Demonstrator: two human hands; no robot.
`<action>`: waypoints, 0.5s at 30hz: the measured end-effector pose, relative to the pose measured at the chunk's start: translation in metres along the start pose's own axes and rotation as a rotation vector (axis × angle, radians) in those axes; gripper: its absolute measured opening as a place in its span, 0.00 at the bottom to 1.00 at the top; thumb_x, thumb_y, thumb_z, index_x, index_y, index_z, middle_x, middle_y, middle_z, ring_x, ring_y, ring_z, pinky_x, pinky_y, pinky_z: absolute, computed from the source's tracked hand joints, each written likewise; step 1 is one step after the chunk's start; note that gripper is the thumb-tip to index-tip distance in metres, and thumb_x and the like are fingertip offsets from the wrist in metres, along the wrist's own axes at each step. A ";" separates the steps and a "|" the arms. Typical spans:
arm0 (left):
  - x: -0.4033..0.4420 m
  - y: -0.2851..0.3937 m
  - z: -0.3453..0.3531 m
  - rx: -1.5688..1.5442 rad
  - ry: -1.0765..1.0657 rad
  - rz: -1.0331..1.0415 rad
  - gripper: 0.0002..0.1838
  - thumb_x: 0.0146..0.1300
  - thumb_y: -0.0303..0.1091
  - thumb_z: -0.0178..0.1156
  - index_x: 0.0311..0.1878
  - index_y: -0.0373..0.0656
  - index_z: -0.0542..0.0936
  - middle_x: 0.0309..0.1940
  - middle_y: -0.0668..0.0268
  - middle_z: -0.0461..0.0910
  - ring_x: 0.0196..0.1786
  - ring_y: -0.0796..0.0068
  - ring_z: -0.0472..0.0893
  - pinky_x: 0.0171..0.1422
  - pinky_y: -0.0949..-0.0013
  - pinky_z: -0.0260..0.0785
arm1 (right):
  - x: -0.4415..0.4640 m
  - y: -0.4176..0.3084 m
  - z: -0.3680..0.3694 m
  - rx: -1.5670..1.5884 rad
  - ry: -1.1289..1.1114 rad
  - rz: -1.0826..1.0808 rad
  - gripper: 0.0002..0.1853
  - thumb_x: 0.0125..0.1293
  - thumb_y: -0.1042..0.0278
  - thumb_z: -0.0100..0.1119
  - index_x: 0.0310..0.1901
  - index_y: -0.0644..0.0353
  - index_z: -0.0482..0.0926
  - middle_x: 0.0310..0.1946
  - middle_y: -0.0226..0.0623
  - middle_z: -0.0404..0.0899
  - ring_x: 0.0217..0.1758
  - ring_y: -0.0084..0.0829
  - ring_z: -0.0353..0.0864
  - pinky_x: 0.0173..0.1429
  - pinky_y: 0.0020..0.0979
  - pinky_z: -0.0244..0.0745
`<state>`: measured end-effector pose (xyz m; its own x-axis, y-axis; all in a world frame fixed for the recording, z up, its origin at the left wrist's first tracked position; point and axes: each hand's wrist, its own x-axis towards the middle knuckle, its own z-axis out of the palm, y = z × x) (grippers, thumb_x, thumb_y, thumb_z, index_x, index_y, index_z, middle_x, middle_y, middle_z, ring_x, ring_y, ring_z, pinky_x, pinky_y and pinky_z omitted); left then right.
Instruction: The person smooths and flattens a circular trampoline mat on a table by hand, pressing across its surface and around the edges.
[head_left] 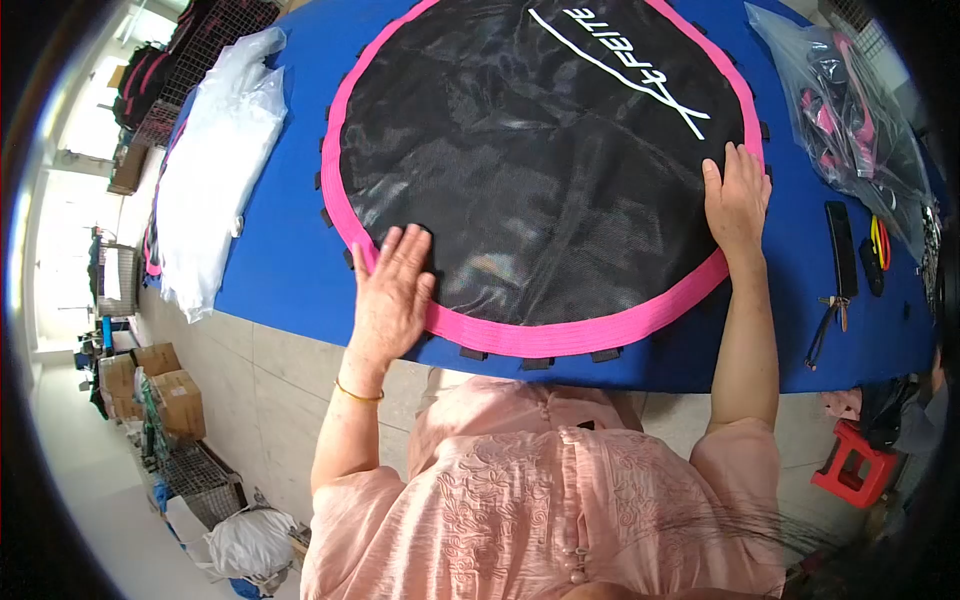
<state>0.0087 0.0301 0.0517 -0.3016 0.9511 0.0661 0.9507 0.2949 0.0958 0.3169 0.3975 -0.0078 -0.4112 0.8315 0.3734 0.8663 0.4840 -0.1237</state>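
Biggest first: table with a plain blue covering [270, 262], takes up most of the view ahead of the person. On it, a large round black mesh mat with a wide bright-pink band around the rim [520, 180], lying flat, middle of the table, near rim close to the table's near edge. White printed lettering with a long white stroke [630, 80] sits on its far right part.

Left of mat, apart from it: long crumpled pile of whitish translucent plastic [215, 150]. Far right: clear plastic bag with pink and black pieces inside [850, 110].

Floor level: brown cardboard boxes [178, 400] on the left, red plastic stool [855, 465] on the right, below the table.

Hands: left hand [395, 295] flat, palm down, fingers extended, across the pink band and black mesh at the near-left rim. Right hand [738, 200] also spread flat on the right rim, thumb out over the mesh. Neither grips anything.

Small stuff: slim black oblong object [840, 245] right of the right hand; just beside it, a black item with yellow and red parts [878, 258]. Short black tabs [536, 363] stick out around the rim. Thin gold-coloured bangle [358, 396], left wrist.
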 end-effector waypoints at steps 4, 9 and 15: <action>0.019 -0.034 0.011 0.091 0.074 -0.128 0.28 0.82 0.46 0.46 0.79 0.44 0.67 0.79 0.58 0.67 0.83 0.55 0.61 0.86 0.34 0.35 | 0.000 -0.002 -0.003 -0.030 -0.030 0.014 0.32 0.82 0.46 0.45 0.73 0.66 0.70 0.76 0.54 0.67 0.82 0.51 0.59 0.85 0.55 0.46; 0.067 -0.051 0.023 0.034 0.084 -0.145 0.30 0.81 0.48 0.47 0.79 0.43 0.66 0.80 0.58 0.66 0.82 0.57 0.62 0.85 0.33 0.36 | -0.001 -0.005 -0.005 -0.041 -0.032 0.034 0.31 0.82 0.47 0.45 0.73 0.65 0.70 0.76 0.52 0.67 0.83 0.48 0.60 0.85 0.53 0.47; 0.141 -0.011 0.041 -0.024 0.100 -0.023 0.31 0.80 0.50 0.47 0.78 0.42 0.67 0.80 0.58 0.65 0.82 0.59 0.63 0.84 0.29 0.41 | -0.002 -0.002 0.000 -0.020 0.028 -0.002 0.31 0.81 0.48 0.47 0.72 0.66 0.71 0.75 0.55 0.69 0.81 0.52 0.62 0.84 0.55 0.49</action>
<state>-0.0417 0.1646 0.0192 -0.3303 0.9299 0.1618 0.9418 0.3133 0.1217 0.3160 0.3946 -0.0084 -0.4051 0.8227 0.3988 0.8712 0.4796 -0.1045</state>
